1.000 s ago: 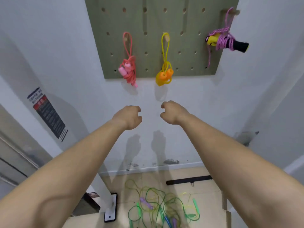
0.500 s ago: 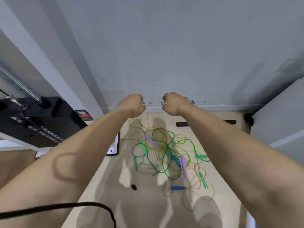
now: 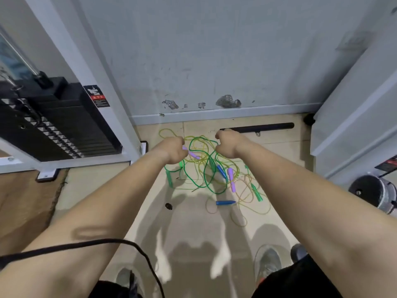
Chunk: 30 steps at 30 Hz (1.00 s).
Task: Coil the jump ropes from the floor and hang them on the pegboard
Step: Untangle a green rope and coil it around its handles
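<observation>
I had both arms stretched out in front of me and down. My left hand [image 3: 171, 149] and right hand [image 3: 228, 142] were apart, each with the fingers curled into a loose fist. I saw only their backs, and nothing seemed to be gripped in either. The jump ropes [image 3: 206, 173] lay in one tangle on the floor [image 3: 193, 222], close to the foot of the wall [image 3: 214, 61]. Green, yellow and tan cords looped through each other, with handles scattered among them. The pegboard was out of my view.

What mattered for the reach was how the heap lay under my hands. It started beneath and between them and spread back toward my feet and off to my right. Its long run went from my left hand down to the green handle [image 3: 256, 192] on the right side. Nearest was a purple handle [image 3: 193, 154], one end hidden behind my left knuckles and its length slanting away to the right. I could not tell whether I touched it. My right hand hung over the top of a green loop [image 3: 206, 143], with a blue handle [image 3: 221, 171] lying nearer me. I judged the left hand better placed to start, by taking that purple handle and drawing its cord free before coiling. The crossed loops looked likely to drag their neighbours along.
</observation>
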### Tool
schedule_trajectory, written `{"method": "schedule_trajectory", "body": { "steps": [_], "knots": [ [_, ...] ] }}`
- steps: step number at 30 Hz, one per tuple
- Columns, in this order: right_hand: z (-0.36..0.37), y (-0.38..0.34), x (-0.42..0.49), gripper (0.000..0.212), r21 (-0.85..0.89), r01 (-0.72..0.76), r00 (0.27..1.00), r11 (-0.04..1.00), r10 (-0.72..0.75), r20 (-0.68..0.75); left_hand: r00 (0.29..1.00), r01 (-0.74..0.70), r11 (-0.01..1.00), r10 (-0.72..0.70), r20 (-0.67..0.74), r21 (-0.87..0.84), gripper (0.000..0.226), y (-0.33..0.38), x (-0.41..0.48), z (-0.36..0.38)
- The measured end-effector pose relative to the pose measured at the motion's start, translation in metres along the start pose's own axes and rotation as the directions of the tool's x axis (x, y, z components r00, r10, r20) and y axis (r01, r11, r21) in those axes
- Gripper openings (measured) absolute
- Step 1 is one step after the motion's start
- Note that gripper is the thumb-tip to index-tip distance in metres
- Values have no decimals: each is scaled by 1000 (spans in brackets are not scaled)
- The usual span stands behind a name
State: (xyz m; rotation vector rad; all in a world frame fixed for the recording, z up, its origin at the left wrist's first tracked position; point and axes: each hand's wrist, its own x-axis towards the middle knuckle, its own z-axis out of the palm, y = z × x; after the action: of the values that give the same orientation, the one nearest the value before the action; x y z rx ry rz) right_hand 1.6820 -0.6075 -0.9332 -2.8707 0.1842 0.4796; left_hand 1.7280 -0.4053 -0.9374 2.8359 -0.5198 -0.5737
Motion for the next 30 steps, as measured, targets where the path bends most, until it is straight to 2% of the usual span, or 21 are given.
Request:
{"method": "schedule_trajectory", "body": {
  "steps": [5,11,18,22,26,30],
  "knots": [
    [38,20,-30,51,30,-23,999,999,22,23,998,-56,998,56,13,1,39,11,-25,40],
    [121,50,-11,50,54,-90,982,994,80,170,989,34,999,-30,147,-23,46,-19,-1,115],
    [223,65,63,39,113,-164,951,980,126,283,957,114,993,-99,274,-38,44,-66,59,201],
    [265,60,119,33,113,-114,961,987,81,264,966,169,985,-156,206,-44,37,-101,103,242],
    [286,58,174,41,142,-115,982,983,91,166,986,126,989,-133,101,73,53,-132,146,272],
    [302,63,219,42,102,-142,988,985,135,79,977,81,985,-109,181,154,59,-158,175,300]
  ]
}}
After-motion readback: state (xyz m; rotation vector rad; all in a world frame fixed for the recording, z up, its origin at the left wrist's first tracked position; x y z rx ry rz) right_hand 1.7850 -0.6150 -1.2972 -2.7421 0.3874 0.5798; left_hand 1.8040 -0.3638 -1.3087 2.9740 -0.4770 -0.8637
